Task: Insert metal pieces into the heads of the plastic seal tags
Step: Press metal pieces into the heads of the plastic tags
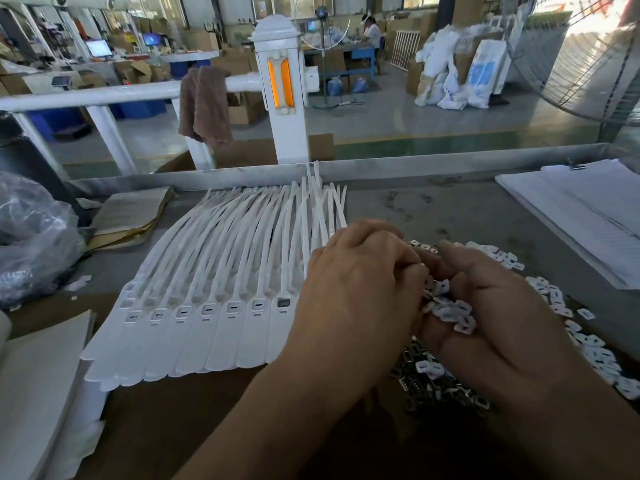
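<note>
Right hand (485,323) cupping small white pieces (450,308), left hand (360,289) fingers curled into that palm, grip unclear, seal tags (207,327) fanned just left.

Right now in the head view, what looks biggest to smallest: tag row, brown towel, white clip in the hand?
1. tag row
2. brown towel (farther away, so true size unsure)
3. white clip in the right hand

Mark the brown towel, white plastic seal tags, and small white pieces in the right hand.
brown towel (207,109): head view, hanging fold.
white plastic seal tags (194,344): head view, label end.
small white pieces (448,308): head view, middle of heap.
</note>
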Demonstrator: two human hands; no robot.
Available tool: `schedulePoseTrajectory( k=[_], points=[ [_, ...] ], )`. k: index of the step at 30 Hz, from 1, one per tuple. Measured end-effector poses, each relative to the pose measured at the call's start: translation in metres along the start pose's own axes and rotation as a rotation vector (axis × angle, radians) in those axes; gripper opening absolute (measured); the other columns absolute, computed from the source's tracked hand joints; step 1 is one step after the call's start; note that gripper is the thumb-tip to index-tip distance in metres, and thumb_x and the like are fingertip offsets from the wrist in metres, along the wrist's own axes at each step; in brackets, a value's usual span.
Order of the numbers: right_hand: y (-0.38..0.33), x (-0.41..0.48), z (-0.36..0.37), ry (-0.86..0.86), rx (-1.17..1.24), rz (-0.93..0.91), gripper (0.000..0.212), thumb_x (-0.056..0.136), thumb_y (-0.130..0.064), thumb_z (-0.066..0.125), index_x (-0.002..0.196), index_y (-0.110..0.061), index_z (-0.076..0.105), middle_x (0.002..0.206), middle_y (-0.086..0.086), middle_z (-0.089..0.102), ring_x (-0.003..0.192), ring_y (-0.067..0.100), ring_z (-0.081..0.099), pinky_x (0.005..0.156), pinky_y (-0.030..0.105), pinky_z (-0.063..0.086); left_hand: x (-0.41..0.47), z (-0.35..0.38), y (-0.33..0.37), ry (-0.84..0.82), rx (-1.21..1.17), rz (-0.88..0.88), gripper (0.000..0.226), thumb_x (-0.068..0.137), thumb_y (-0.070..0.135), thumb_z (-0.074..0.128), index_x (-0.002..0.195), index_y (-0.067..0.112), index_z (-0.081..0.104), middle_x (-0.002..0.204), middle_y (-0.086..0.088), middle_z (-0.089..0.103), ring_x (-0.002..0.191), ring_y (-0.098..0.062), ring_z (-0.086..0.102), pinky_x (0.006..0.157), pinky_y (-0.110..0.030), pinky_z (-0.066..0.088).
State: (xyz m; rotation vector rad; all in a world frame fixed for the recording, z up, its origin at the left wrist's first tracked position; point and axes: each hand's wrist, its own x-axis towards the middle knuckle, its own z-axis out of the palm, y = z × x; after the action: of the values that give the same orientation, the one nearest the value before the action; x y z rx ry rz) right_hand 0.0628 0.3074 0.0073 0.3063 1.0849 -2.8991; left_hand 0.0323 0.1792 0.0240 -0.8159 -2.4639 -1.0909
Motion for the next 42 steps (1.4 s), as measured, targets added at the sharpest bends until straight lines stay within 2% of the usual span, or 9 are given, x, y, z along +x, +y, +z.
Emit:
schedulePoseTrajectory(
  k=[3,6,14,21,27,31,35,39,42],
  points=[
    [0.000,-0.005,0.004,-0.049,-0.228,0.010,0.020,0.078,-0.029,0.067,0.078,-0.009,0.065,0.071,0.008,0.054,0.052,0.014,0.047,0.049,0.023,0.040,0.002,-0.005,0.002,0.004,-0.030,-0.028,0.010,0.092,0.033,0.056,0.087,0.030,0.064,0.104,0.020,0.056,0.099,0.005,0.049,0.083,-0.009,0.036],
    [-0.003,-0.008,0.002,-0.009,-0.399,-0.006,0.036,0.093,-0.034,0.054,0.064,-0.013,0.052,0.052,0.003,0.033,0.035,0.010,0.023,0.032,0.017,0.018,0.002,-0.008,0.002,-0.017,-0.052,-0.030,0.008,0.092,0.032,0.056,0.088,0.031,0.063,0.098,0.016,0.058,0.094,0.002,0.052,0.078,-0.012,0.040],
    [-0.001,-0.010,0.004,-0.003,-0.509,-0.056,0.040,0.097,-0.031,0.051,0.063,-0.009,0.048,0.045,0.003,0.034,0.031,0.011,0.024,0.031,0.015,0.021,-0.004,-0.012,-0.004,0.040,-0.026,0.024,0.004,0.090,0.034,0.061,0.090,0.032,0.065,0.087,0.016,0.060,0.085,0.001,0.055,0.070,-0.015,0.043],
    [0.007,-0.008,0.003,-0.069,-0.496,-0.055,0.029,0.085,-0.031,0.058,0.065,-0.011,0.055,0.057,0.005,0.039,0.033,0.010,0.026,0.032,0.014,0.024,-0.013,-0.017,-0.010,0.036,0.080,0.088,0.012,0.086,0.039,0.058,0.093,0.031,0.064,0.092,0.017,0.061,0.091,0.002,0.049,0.081,-0.028,0.047],
    [0.004,-0.005,-0.001,-0.055,-0.467,-0.035,0.020,0.080,-0.032,0.062,0.075,-0.012,0.063,0.058,0.002,0.041,0.035,0.009,0.026,0.032,0.015,0.023,-0.014,-0.052,-0.044,-0.031,0.209,-0.012,0.013,0.085,0.055,0.048,0.090,0.045,0.055,0.092,0.032,0.050,0.088,0.006,0.050,0.077,-0.016,0.041],
    [0.002,-0.003,-0.004,-0.034,-0.382,-0.036,0.019,0.083,-0.029,0.059,0.075,-0.013,0.065,0.061,0.001,0.042,0.035,0.008,0.028,0.031,0.015,0.023,-0.019,-0.081,-0.077,-0.086,0.292,-0.101,0.003,0.080,0.050,0.052,0.082,0.049,0.050,0.089,0.034,0.048,0.090,0.016,0.046,0.073,-0.008,0.031],
    [0.004,-0.003,-0.004,-0.043,-0.378,-0.041,0.020,0.084,-0.029,0.058,0.077,-0.012,0.066,0.062,0.002,0.043,0.036,0.008,0.029,0.030,0.017,0.025,-0.023,-0.084,-0.089,-0.157,0.350,-0.080,0.008,0.079,0.047,0.056,0.085,0.042,0.059,0.089,0.032,0.048,0.089,0.007,0.048,0.077,-0.017,0.036],
    [0.003,-0.001,-0.005,-0.022,-0.378,-0.040,0.020,0.084,-0.029,0.058,0.075,-0.013,0.067,0.061,0.000,0.043,0.036,0.008,0.029,0.029,0.017,0.023,-0.022,-0.077,-0.093,-0.192,0.393,-0.068,0.010,0.079,0.047,0.057,0.086,0.042,0.062,0.086,0.031,0.045,0.087,0.005,0.045,0.075,-0.014,0.033],
    [0.002,-0.001,-0.005,-0.013,-0.390,-0.044,0.019,0.083,-0.029,0.059,0.077,-0.012,0.066,0.061,0.001,0.043,0.036,0.008,0.029,0.029,0.017,0.023,-0.020,-0.074,-0.095,-0.203,0.413,-0.063,0.017,0.079,0.048,0.056,0.090,0.039,0.066,0.090,0.026,0.047,0.091,0.000,0.046,0.078,-0.025,0.036]
  ],
)
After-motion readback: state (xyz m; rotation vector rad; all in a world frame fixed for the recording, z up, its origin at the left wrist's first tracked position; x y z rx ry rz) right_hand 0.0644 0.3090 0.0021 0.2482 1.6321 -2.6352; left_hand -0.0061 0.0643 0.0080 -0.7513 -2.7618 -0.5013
